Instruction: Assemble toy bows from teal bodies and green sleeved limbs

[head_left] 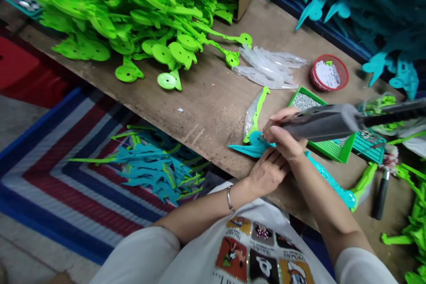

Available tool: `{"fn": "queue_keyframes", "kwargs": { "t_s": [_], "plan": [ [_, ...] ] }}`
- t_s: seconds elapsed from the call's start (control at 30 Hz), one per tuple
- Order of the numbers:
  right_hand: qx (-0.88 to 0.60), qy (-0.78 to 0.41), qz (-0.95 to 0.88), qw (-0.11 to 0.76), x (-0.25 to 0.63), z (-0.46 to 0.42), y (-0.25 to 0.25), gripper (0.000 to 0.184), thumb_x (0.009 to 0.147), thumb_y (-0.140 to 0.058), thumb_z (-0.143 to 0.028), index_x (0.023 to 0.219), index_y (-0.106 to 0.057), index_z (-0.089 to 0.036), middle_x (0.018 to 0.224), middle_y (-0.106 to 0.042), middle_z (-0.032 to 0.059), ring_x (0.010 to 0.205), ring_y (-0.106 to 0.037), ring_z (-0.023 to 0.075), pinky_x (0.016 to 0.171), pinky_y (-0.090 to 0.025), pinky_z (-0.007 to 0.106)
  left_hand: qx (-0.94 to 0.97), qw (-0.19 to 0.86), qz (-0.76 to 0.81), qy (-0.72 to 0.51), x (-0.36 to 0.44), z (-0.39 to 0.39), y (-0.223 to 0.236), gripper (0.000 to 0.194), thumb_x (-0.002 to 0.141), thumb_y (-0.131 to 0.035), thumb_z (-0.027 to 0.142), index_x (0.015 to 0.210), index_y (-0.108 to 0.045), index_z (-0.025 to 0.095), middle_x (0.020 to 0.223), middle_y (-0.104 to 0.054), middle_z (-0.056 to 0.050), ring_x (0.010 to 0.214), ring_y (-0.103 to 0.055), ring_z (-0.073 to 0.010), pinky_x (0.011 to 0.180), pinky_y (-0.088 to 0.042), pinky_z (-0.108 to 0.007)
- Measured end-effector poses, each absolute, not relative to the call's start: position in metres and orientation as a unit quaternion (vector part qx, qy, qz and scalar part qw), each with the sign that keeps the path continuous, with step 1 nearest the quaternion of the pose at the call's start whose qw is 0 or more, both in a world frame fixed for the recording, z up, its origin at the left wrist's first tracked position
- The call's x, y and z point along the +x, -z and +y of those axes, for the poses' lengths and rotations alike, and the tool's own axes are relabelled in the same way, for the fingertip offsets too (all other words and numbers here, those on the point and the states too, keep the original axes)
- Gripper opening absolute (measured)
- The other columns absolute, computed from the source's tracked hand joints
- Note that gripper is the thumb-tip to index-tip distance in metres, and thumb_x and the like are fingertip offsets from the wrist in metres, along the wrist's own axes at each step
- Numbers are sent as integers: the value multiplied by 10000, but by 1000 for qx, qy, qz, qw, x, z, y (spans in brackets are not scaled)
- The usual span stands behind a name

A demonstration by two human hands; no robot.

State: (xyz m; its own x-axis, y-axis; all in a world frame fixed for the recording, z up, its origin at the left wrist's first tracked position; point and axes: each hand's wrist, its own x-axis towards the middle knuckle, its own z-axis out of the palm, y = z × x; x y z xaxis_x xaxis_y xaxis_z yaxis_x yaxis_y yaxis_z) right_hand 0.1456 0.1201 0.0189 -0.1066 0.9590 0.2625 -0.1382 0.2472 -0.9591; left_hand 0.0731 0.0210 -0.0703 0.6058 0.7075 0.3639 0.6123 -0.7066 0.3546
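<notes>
My right hand is wrapped around a dark, cylindrical electric screwdriver, which lies nearly level with its tip end over the bench edge. Below it, a teal plastic part with a pointed end lies on the bench. My left hand grips that part, its fingers bent and partly covered by the right hand. Just beyond sits a lime-green part with a clear blade-shaped piece. A second teal part lies beside my right forearm, touching a lime-green piece. The screwdriver's bit is hard to make out.
Lime-green parts pile high at the back left; teal parts fill a bin behind. Clear pieces, a red basket, a green tray of screws and a black-handled tool share the bench. Assembled parts lie in a lower lined container.
</notes>
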Motion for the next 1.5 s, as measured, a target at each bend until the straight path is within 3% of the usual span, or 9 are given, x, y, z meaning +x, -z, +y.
{"fn": "queue_keyframes", "kwargs": {
  "t_s": [0.13,0.23,0.4,0.7,1.0,1.07,1.27,1.37,1.5],
  "plan": [
    [-401,-401,-500,655,191,106,-39,178,823,-756,-355,937,-648,-272,591,-590,-50,480,-562,150,531,-506,325,886,86,373,-261,71,22,66,412,1019,-477,170,1418,-573,143,1515,-559,-130,1462,-449,-311,1133,-437,-492],
    [-444,-359,-487,661,241,92,-53,150,805,-766,-301,823,-626,-250,612,-592,-35,518,-572,151,574,-509,332,883,85,369,-275,70,24,67,443,1019,-459,139,1455,-540,132,1549,-529,-140,1490,-425,-313,1143,-424,-492],
    [-541,-276,-465,645,301,71,-42,262,744,-799,-312,958,-672,-230,628,-645,-28,524,-591,168,588,-494,334,884,116,339,-301,58,32,55,429,988,-513,120,1415,-559,126,1502,-567,-167,1467,-456,-321,1170,-423,-502],
    [-599,-224,-467,611,325,61,-17,412,741,-851,-308,1103,-688,-196,887,-689,6,829,-686,175,864,-546,369,744,154,559,-333,-22,41,34,710,839,-798,442,1404,-478,156,1345,-593,-200,1295,-573,-348,1100,-468,-531],
    [-628,-221,-455,591,327,17,-8,673,623,-909,-276,1195,-554,-293,1209,-658,41,1078,-671,222,996,-538,426,712,353,546,-267,-58,48,41,447,901,-721,500,1225,-574,230,1178,-722,-73,1066,-712,-236,868,-576,-357],
    [-678,-201,-435,557,333,0,-1,603,674,-867,-318,1179,-540,-275,1168,-654,49,1045,-672,223,963,-551,428,701,379,544,-262,-59,52,37,471,895,-720,514,1237,-571,226,1171,-723,-76,1039,-718,-229,840,-575,-340],
    [-764,-234,-554,232,349,-31,11,512,801,-739,-479,1229,-607,-231,1212,-700,112,1106,-678,308,1006,-535,528,646,387,605,-258,-43,69,33,662,906,-671,576,1409,-485,188,1056,-731,-76,902,-714,-204,784,-547,-317],
    [-740,-251,-593,193,352,-37,19,547,812,-731,-464,1300,-612,-249,1272,-704,102,1152,-678,323,1002,-544,518,617,390,631,-262,-32,81,34,689,817,-757,603,1329,-581,177,963,-732,-60,810,-700,-202,757,-539,-315],
    [-746,-212,-596,208,349,-50,22,526,798,-739,-487,1265,-643,-263,1211,-726,81,1094,-700,327,952,-564,509,523,591,546,-283,-31,85,31,579,735,-849,541,1132,-700,146,974,-762,-65,857,-713,-221,786,-566,-328]
  ]
}}
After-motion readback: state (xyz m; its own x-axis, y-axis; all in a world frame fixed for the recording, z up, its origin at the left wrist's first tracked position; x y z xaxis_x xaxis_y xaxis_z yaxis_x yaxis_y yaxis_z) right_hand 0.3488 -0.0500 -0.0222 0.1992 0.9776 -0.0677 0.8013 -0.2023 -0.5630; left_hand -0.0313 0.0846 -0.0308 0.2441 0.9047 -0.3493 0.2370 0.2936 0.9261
